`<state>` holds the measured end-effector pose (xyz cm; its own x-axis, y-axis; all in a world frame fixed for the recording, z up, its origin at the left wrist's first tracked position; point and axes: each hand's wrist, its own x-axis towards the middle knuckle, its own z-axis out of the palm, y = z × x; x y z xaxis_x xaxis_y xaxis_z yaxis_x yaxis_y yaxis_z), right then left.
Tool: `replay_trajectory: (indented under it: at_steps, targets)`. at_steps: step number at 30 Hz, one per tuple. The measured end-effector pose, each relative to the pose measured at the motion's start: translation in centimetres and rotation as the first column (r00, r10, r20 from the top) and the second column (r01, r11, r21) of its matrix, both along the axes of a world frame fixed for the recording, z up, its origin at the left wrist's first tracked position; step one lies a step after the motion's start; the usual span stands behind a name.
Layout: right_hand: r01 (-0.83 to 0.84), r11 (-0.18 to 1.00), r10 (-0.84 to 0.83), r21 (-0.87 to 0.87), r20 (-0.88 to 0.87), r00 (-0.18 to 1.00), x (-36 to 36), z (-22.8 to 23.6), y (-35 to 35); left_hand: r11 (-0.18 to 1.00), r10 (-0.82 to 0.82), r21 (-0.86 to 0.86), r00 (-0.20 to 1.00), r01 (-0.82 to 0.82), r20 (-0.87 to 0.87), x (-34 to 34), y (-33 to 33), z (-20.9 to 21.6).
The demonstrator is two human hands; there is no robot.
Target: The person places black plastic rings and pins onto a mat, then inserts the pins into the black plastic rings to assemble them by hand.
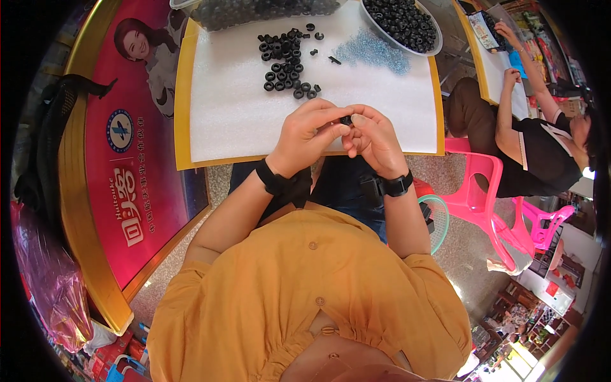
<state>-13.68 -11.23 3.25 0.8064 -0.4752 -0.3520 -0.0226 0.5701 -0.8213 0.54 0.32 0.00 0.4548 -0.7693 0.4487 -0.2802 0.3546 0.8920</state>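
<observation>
Over the near edge of the white-topped table (pixel 223 127), my two hands meet with fingertips together. My left hand (pixel 305 135) pinches a small black part (pixel 345 120) between thumb and fingers. From the other side my right hand (pixel 377 135) closes on the same part, its thumb pressed close to it. Fingers cover most of the part, so its exact shape is hidden. Beyond my hands lies a loose pile of black plastic rings (pixel 281 67). A few small black pieces (pixel 334 60) are scattered beside the pile, near a spread heap of tiny pale-blue clear pieces (pixel 372 52).
A round bowl (pixel 439 46) of black parts stands at the far right; a clear bin (pixel 197 24) of dark pieces is at the far left. A pink-red panel (pixel 137 191) flanks my left. Pink plastic chairs (pixel 474 181), a green-rimmed basket (pixel 439 219) and a seated person are right.
</observation>
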Motion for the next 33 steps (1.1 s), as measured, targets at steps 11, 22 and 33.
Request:
replay_trajectory:
  at_steps: [11,22,33]
  targets:
    - [0.049,0.999,-0.049,0.013,0.038,0.998,1.1,-1.4,1.7,1.000,0.030,0.008,0.995,-0.031,0.093,0.0,0.0,-0.4]
    - [0.185,0.963,-0.218,0.197,0.161,0.963,1.8,-2.0,3.3,0.999,0.041,-0.036,0.990,-0.036,0.138,0.1,0.0,-0.5]
    - [-0.002,0.942,-0.094,0.335,0.269,0.959,0.8,-3.0,2.1,0.998,0.064,-0.032,0.977,-0.059,0.203,0.0,-0.1,0.0]
